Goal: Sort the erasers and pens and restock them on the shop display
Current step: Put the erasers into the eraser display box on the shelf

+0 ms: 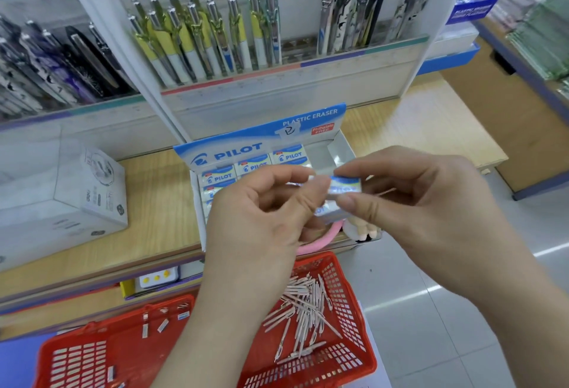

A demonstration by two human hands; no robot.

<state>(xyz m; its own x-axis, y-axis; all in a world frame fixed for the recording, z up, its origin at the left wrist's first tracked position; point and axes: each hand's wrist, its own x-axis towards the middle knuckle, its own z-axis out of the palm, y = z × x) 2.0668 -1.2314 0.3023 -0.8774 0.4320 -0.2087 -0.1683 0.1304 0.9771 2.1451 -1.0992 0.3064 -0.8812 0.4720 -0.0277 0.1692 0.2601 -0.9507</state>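
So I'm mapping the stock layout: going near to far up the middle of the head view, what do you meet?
Red basket of pens → hands holding an eraser → Pilot eraser box → pen display.

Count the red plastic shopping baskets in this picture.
2. One red plastic shopping basket, lower left, holds a few erasers; the other red basket, lower centre-right, holds pink pens. Both are partly hidden by forearms.

eraser box (197, 203) front behind hands (258, 212)

a stationery shop: pen racks (215, 36), eraser display box (261, 141).
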